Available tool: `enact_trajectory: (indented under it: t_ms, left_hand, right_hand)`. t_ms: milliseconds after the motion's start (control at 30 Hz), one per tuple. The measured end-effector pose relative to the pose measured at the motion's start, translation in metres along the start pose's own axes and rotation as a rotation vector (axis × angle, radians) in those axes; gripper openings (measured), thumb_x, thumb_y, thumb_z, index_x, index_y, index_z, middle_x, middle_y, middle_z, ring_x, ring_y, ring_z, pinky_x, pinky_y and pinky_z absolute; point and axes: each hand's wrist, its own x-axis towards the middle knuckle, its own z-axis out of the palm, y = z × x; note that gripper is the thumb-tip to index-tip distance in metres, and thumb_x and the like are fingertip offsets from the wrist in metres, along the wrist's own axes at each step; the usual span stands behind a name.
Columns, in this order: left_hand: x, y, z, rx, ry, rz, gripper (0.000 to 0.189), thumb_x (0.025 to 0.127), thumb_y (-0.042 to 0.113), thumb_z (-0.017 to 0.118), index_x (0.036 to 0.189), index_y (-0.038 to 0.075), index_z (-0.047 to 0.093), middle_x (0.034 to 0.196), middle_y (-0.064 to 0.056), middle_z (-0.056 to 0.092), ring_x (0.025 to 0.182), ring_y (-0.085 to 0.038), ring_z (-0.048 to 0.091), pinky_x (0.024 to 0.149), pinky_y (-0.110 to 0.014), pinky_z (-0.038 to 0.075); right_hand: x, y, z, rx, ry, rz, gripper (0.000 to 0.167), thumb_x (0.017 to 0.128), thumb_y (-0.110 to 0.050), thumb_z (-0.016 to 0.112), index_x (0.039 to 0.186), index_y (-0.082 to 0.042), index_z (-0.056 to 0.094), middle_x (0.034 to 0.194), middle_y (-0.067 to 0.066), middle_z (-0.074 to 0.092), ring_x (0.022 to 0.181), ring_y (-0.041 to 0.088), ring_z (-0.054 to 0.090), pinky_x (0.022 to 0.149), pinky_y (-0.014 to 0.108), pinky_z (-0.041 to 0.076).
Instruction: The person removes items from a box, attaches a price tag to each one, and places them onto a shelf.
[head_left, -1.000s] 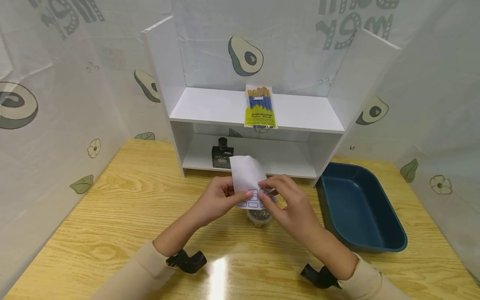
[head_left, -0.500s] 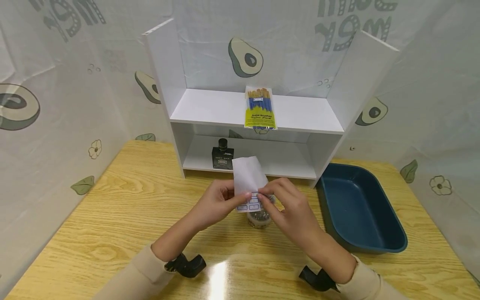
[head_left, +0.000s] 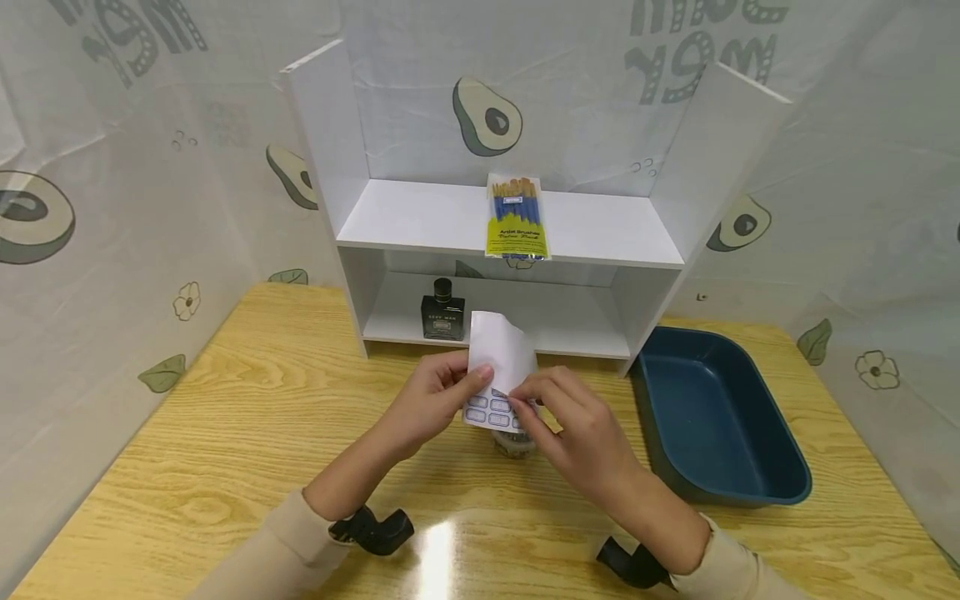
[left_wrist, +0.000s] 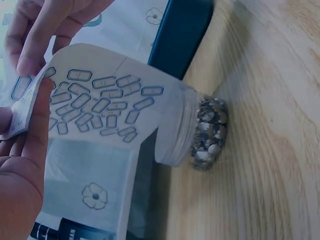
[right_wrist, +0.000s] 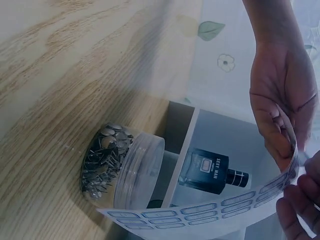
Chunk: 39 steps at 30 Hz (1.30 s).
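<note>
My left hand (head_left: pixel 431 404) holds a sheet of label stickers (head_left: pixel 501 346) by its left edge, thumb on the front. Blue-framed labels (head_left: pixel 487 408) fill the lower part of the sheet; the upper part is plain white. With thumb and forefinger, my right hand (head_left: pixel 581 421) pinches a label at the sheet's right side, and the label's edge (head_left: pixel 498 392) stands up from the backing. Below and partly hidden by the sheet, a clear lidded jar of metal thumbtacks (right_wrist: pixel 107 162) stands on the table. The left wrist view shows the sheet's back (left_wrist: pixel 95 100), printed with scattered label shapes.
A white two-level shelf (head_left: pixel 420 215) stands behind the hands. A pack of artist brushes (head_left: pixel 517 221) lies on its upper board, and a black perfume bottle (head_left: pixel 442 315) stands on the lower one. To the right sits a dark blue bin (head_left: pixel 723 417) on the wooden table (head_left: pixel 225 433).
My left thumb has moved up and left on the sheet, and the sheet has turned a little. The right hand has shifted slightly down, with a label's edge now lifted.
</note>
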Motion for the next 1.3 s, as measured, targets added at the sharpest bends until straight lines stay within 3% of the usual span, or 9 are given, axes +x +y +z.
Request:
enact_trajectory:
  t_ms: [233,333,467,767,833,967,1067,1133,1300]
  left_hand:
    - [-0.002,0.002,-0.012,-0.057,0.012,-0.002,0.037,0.107,0.007,0.056,0.139,-0.012,0.055,0.126,-0.036,0.067,0.094,-0.008,0.072,0.084,-0.025,0.062]
    - [-0.004,0.002,-0.022,-0.061,0.028,-0.037,0.037,0.107,0.006,0.054,0.141,-0.01,0.053,0.125,-0.034,0.067,0.096,-0.011,0.071,0.084,-0.027,0.062]
    - [-0.009,0.0,-0.038,-0.029,0.039,-0.117,0.039,0.107,0.006,0.047,0.143,-0.008,0.051,0.125,-0.026,0.067,0.099,-0.014,0.069,0.087,-0.03,0.059]
    - [-0.017,-0.016,-0.084,0.057,0.091,-0.328,0.028,0.098,0.007,0.037,0.111,-0.003,0.059,0.085,0.001,0.064,0.078,-0.013,0.061,0.073,-0.026,0.05]
    - [-0.018,-0.024,-0.091,0.112,0.066,-0.369,0.023,0.098,0.008,0.038,0.105,0.0,0.059,0.08,0.001,0.062,0.072,-0.012,0.062,0.071,-0.026,0.049]
    - [-0.022,-0.041,-0.099,0.288,-0.016,-0.433,0.03,0.102,0.012,0.04,0.114,-0.002,0.064,0.088,-0.006,0.066,0.071,-0.013,0.065,0.078,-0.027,0.05]
    - [-0.026,-0.051,-0.098,0.442,-0.076,-0.435,0.03,0.102,0.015,0.046,0.115,-0.002,0.067,0.095,-0.01,0.066,0.079,-0.016,0.063,0.082,-0.029,0.048]
    - [-0.026,-0.054,-0.097,0.525,-0.107,-0.416,0.022,0.099,0.014,0.051,0.105,0.0,0.067,0.091,-0.009,0.065,0.082,-0.018,0.061,0.08,-0.031,0.048]
    - [-0.024,-0.058,-0.094,0.701,-0.114,-0.376,0.014,0.089,0.009,0.062,0.102,0.004,0.066,0.094,-0.009,0.065,0.086,-0.021,0.058,0.077,-0.033,0.048]
  right_hand:
    - [-0.001,-0.001,-0.001,0.079,0.003,-0.037,0.008,0.102,-0.017,0.069,0.101,-0.009,0.071,0.103,0.0,0.07,0.094,0.013,0.066,0.08,0.02,0.058]
    - [-0.002,-0.001,-0.001,0.1,0.009,-0.04,0.003,0.098,-0.009,0.073,0.101,-0.009,0.071,0.102,0.001,0.069,0.091,0.013,0.066,0.078,0.017,0.056]
    - [-0.005,0.001,-0.002,0.109,-0.003,0.0,0.024,0.085,0.007,0.08,0.1,-0.009,0.071,0.102,0.001,0.07,0.088,0.013,0.064,0.078,0.013,0.054]
    - [-0.014,0.01,-0.006,0.128,-0.018,0.119,0.026,0.086,0.009,0.078,0.101,-0.01,0.071,0.101,-0.001,0.071,0.088,0.011,0.066,0.077,0.014,0.056]
    - [-0.016,0.012,-0.006,0.133,-0.02,0.14,0.025,0.086,0.008,0.078,0.101,-0.011,0.07,0.1,-0.002,0.071,0.087,0.01,0.066,0.074,0.013,0.055]
    - [-0.019,0.015,-0.006,0.157,-0.054,0.241,0.021,0.089,0.004,0.078,0.099,-0.013,0.072,0.096,-0.005,0.071,0.084,0.004,0.063,0.071,0.018,0.056]
    - [-0.021,0.016,-0.006,0.189,-0.1,0.371,0.012,0.093,-0.003,0.077,0.098,-0.014,0.075,0.092,-0.006,0.072,0.083,0.002,0.063,0.071,0.023,0.058]
    - [-0.022,0.017,-0.007,0.212,-0.14,0.465,0.008,0.095,-0.006,0.076,0.098,-0.014,0.076,0.092,-0.005,0.074,0.084,0.002,0.064,0.072,0.024,0.059]
    - [-0.027,0.018,-0.007,0.291,-0.244,0.634,0.004,0.097,-0.011,0.074,0.097,-0.011,0.078,0.094,0.0,0.077,0.083,0.002,0.066,0.072,0.024,0.058]
